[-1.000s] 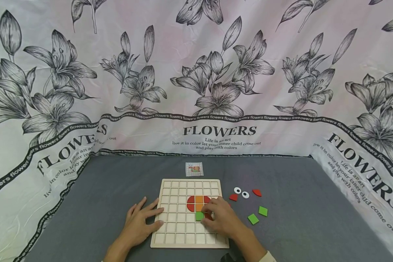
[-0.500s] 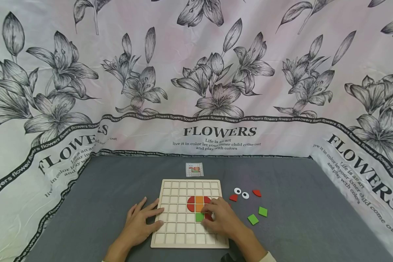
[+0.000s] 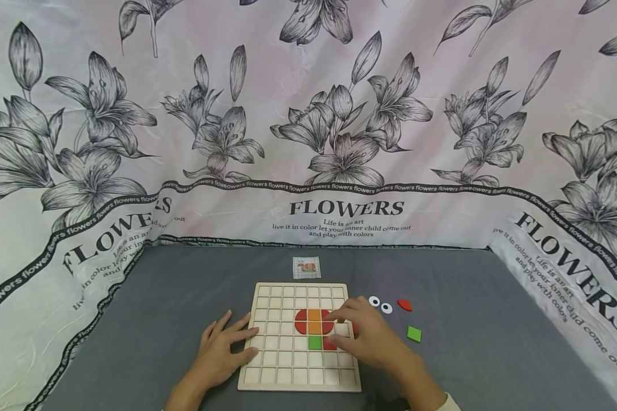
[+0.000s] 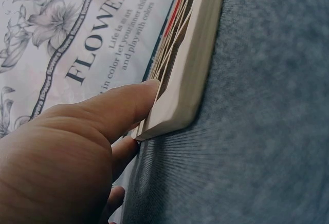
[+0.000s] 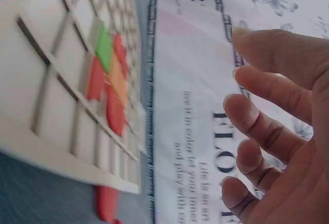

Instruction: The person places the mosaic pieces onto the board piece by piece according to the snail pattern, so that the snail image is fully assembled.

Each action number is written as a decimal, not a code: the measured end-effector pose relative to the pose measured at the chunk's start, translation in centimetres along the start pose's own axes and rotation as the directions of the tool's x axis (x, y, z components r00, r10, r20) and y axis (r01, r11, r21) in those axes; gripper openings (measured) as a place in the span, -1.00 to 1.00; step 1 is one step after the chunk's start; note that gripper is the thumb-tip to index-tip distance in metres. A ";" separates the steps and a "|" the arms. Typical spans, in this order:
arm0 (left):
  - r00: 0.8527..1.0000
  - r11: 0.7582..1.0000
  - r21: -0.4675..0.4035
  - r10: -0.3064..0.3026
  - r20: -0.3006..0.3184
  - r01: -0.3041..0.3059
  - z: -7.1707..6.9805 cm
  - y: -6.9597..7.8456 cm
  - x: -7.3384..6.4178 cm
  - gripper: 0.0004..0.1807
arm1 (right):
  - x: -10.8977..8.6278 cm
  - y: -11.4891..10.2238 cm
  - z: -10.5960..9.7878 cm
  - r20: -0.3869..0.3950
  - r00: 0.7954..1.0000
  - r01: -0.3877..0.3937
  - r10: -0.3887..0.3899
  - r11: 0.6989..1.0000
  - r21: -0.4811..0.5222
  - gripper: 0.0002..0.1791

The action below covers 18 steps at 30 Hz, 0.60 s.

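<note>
Right hand (image 3: 371,337) has shifted rightward across the grid

At left, the left hand (image 3: 217,357) has its fingers spread, thumb touching the edge of the wooden board (image 3: 284,375). Towards the board's right half sit red pieces (image 3: 300,322), two orange squares (image 3: 314,327) and a green square (image 3: 315,342). Next comes the right hand, thumb and fingers parted. Beyond lie two eye discs (image 3: 386,308), a loose red piece (image 3: 404,305) and another green square (image 3: 413,334).
</note>
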<state>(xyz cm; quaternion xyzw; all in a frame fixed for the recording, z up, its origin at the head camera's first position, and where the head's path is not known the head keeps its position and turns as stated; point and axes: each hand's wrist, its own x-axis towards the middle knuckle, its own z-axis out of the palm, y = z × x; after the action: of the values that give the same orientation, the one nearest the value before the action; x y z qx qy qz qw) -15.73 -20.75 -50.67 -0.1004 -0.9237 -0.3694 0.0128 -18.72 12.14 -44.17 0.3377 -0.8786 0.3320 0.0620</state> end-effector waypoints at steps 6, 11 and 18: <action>1.000 1.000 0.004 0.000 -0.004 0.000 0.0 0.1 -0.1 -0.55 | -1.1 0.0 -2.6 -0.054 0.998 0.010 -0.014 0.998 -0.064 -0.63; 1.000 1.000 0.004 0.009 -0.004 -0.009 0.0 -0.1 0.0 -0.55 | -2.6 1.4 -4.0 -0.133 0.989 0.049 -0.058 0.997 -0.066 -0.55; 1.000 1.000 0.007 0.006 -0.002 -0.006 0.1 -0.3 0.0 -0.55 | -4.8 3.7 -5.6 -0.136 0.982 0.126 -0.128 0.992 -0.020 -0.50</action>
<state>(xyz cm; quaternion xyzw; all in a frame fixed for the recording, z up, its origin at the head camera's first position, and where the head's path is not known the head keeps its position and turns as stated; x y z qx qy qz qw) -15.81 -20.87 -50.90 -0.1027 -0.9247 -0.3661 0.0152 -18.01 20.32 -43.48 0.3691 -0.8508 0.3448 0.1450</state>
